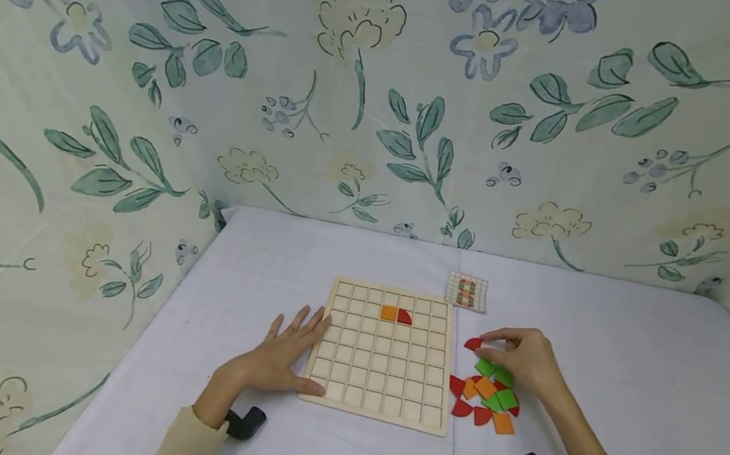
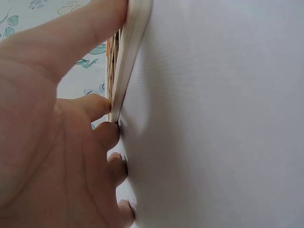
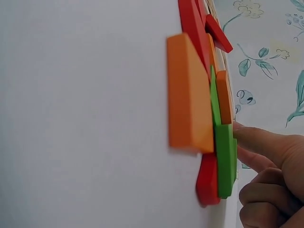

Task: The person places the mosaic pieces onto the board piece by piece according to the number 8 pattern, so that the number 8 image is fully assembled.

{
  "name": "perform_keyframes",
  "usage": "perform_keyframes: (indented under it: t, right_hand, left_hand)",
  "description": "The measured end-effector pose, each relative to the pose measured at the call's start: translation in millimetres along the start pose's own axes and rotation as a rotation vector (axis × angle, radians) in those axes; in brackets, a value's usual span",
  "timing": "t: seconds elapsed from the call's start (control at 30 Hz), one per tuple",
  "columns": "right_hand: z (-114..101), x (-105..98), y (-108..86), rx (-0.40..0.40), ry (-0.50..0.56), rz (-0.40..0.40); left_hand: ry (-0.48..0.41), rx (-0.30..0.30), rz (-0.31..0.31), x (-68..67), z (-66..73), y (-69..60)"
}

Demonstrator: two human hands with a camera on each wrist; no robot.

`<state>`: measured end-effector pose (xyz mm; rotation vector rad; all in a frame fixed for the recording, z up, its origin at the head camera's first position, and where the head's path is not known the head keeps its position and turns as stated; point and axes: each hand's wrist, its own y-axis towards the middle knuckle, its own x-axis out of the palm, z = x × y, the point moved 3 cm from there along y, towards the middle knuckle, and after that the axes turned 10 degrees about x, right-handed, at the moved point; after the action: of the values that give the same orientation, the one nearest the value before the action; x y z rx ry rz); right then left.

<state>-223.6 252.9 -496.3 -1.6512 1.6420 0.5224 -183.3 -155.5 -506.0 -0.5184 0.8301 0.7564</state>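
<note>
A wooden grid board (image 1: 354, 379) lies flat on the white cloth. Two pieces sit side by side in its upper rows: an orange square (image 1: 389, 313) and a red quarter-circle (image 1: 404, 317). My left hand (image 1: 282, 354) rests with spread fingers along the board's left edge, its thumb on the lower left corner. To the right of the board, my right hand (image 1: 527, 359) pinches a red quarter-circle piece (image 1: 473, 344) between thumb and forefinger. Below that hand is a loose pile of red, green and orange pieces (image 1: 485, 388); in the right wrist view an orange square (image 3: 190, 95) is nearest.
A small pattern card (image 1: 467, 291) with a printed grid lies beyond the board's upper right corner. White cloth (image 1: 659, 373) covers the table. Behind it hangs a floral curtain (image 1: 363, 155). Dark wrist devices (image 1: 247, 423) sit at both cuffs.
</note>
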Motion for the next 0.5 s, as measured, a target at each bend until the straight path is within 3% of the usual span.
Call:
perform_keyframes:
  t: [0.5]
  right_hand:
    - [-22, 8, 0.9, -0.1, -0.003, 0.015]
  left_hand:
    - [0.002, 0.006, 0.001, -1.1, 1.4, -1.2]
